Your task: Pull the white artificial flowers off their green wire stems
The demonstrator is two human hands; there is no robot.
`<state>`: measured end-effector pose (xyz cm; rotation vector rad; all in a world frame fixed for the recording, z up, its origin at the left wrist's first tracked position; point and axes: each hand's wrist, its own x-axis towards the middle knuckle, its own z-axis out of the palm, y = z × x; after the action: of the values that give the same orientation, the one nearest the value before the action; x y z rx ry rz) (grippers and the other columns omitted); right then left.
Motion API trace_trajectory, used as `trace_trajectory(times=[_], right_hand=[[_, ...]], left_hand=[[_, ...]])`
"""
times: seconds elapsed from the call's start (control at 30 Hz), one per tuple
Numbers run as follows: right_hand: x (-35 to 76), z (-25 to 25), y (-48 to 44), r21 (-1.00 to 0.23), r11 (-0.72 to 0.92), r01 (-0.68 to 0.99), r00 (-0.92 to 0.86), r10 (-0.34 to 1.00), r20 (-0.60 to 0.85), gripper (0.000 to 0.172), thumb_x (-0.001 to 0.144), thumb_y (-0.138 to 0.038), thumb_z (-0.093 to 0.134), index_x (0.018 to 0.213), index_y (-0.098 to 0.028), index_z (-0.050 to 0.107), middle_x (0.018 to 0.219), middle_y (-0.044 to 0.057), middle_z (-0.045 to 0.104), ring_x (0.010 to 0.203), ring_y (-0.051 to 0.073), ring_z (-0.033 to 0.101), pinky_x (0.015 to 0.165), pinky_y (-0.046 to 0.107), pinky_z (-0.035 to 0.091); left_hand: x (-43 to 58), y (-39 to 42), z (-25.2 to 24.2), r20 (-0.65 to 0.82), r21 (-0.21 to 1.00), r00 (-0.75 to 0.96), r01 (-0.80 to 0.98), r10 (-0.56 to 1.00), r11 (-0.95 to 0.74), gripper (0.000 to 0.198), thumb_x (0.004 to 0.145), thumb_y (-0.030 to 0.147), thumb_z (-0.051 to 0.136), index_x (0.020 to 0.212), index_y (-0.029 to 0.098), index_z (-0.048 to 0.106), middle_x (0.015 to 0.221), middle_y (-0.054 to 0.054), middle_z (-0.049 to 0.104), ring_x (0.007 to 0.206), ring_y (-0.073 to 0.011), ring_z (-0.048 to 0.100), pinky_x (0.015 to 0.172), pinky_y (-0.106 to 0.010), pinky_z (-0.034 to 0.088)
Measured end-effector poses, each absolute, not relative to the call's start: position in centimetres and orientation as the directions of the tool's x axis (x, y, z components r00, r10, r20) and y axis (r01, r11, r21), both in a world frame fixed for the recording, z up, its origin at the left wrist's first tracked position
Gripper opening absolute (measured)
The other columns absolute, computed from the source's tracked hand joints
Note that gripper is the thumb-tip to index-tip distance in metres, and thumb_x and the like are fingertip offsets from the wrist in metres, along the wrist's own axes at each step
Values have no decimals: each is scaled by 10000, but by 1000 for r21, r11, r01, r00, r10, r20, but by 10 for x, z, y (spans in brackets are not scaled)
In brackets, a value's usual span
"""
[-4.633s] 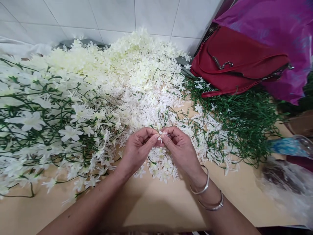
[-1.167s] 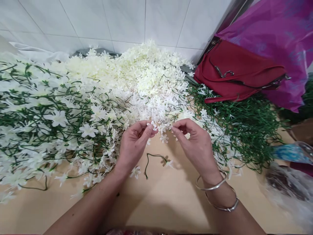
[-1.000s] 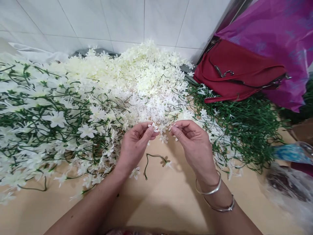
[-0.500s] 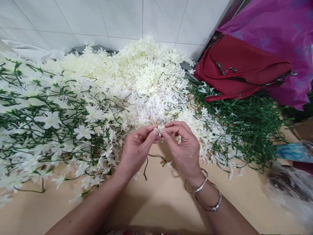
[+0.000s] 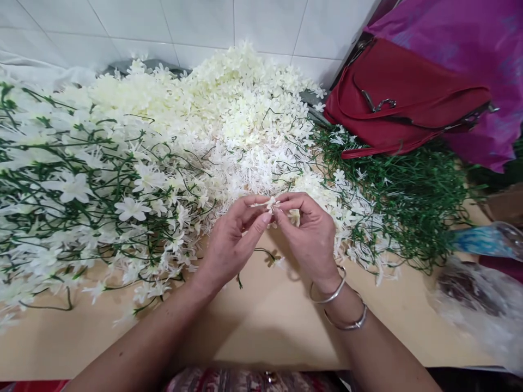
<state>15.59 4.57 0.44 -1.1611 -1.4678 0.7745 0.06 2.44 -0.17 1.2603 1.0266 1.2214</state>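
Both bare hands meet near the middle of the view, thumbs and fingertips pinching one small creamy-white artificial blossom (image 5: 272, 205): the left hand (image 5: 229, 239) from its nine o'clock side, the right hand (image 5: 308, 234), with silver metal bangles (image 5: 329, 298) at its wrist, from its three o'clock. Fingertips alone probably suit such thin petals. Whether the right hand also holds the cream flower (image 5: 295, 217) beside its thumb cannot be told. From the hands, at six o'clock, a thin green stem (image 5: 266, 251) lies on the pale tan tabletop (image 5: 265, 337); at four, a crumpled clear plastic bag (image 5: 482, 316). White green-stemmed flowers (image 5: 131, 208) spread at nine and bare dark-green stems (image 5: 425, 201) at two, apparently sorted by kind within reach. At twelve come white threadlike strands (image 5: 249, 171), then heaped cream blossoms (image 5: 245, 103). Farther off at two, a red handbag (image 5: 412, 92) rests before a purple plastic bag (image 5: 461, 35) whose bluish print is unreadable; no brand shows.
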Motion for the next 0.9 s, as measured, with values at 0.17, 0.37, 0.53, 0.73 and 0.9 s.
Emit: trace_trajectory(times=[0.17, 0.37, 0.53, 0.73, 0.9], right_hand=[[168, 9, 54, -916, 362, 174, 157, 908, 388, 121, 845, -144, 740, 813, -219, 651, 940, 32, 707, 947, 195, 686, 914, 372, 538], [184, 8, 63, -912, 390, 122, 204, 890, 408, 152, 816, -121, 761, 813, -221, 646, 901, 12, 679, 922, 176, 662, 909, 352, 520], [184, 13, 61, -935, 336, 109, 177, 920, 351, 162, 813, -159, 777, 825, -225, 630, 873, 6, 670, 871, 177, 646, 869, 351, 511], [184, 13, 61, -963, 260, 68, 156, 951, 268, 186, 811, -242, 793, 848, -240, 611, 857, 2, 644, 838, 176, 619, 830, 337, 509], [185, 14, 62, -973, 58, -221, 10, 998, 58, 298, 725, -291, 891, 893, -259, 647, 872, -28, 634, 790, 139, 606, 797, 290, 526]], left_hand=[[-10, 32, 13, 179, 976, 123, 107, 976, -192, 211, 1013, 264, 638, 1210, 200, 676, 1224, -90, 741, 1105, -203, 734, 983, -326, 565], [-39, 13, 48, 105, 736, 633, 470, 767, -488, 236, 975, 72, 570, 1036, 237, 727, 1072, -22, 741, 957, -170, 699, 874, -311, 523], [-54, -15, 41, -94, 528, 700, 638, 708, -560, 170, 959, 65, 640, 946, 227, 691, 1073, -36, 713, 1003, -232, 628, 878, -380, 471], [-48, -7, 22, 124, 562, 685, 547, 717, -620, 187, 1062, 187, 555, 933, 203, 689, 1029, -44, 748, 1030, -218, 655, 917, -363, 484], [-31, 0, 13, 292, 823, 387, 364, 875, -436, 132, 1049, 230, 603, 1106, 223, 722, 1064, -34, 792, 994, -158, 733, 879, -269, 541]])
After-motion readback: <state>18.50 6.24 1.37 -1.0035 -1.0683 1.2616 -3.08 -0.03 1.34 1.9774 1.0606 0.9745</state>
